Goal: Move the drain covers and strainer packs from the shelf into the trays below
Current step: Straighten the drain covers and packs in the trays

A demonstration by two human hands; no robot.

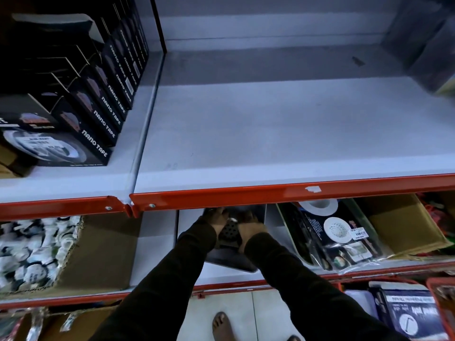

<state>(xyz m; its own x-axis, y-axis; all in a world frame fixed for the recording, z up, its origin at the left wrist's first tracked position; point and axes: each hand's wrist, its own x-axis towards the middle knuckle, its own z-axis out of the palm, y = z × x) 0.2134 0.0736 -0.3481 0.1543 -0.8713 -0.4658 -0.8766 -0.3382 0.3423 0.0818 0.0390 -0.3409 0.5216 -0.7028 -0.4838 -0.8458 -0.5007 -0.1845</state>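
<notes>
Both my hands reach under the orange edge of the upper shelf (270,190) into a dark tray (229,260) on the lower shelf. My left hand (218,219) and my right hand (250,226) grip a dark perforated drain cover (227,232) between them; the fingertips are hidden by the shelf edge. To the right, a second tray (293,222) holds strainer packs (338,232) in clear plastic, with white round strainers showing. The upper shelf surface is bare in the middle.
Black nano tape boxes (81,112) stand in a row at the upper left. A cardboard box of white items (37,252) sits lower left, and an open cardboard box (398,222) lower right. Blurred dark boxes (426,45) are at the upper right. My bare foot (222,326) is on the tiled floor.
</notes>
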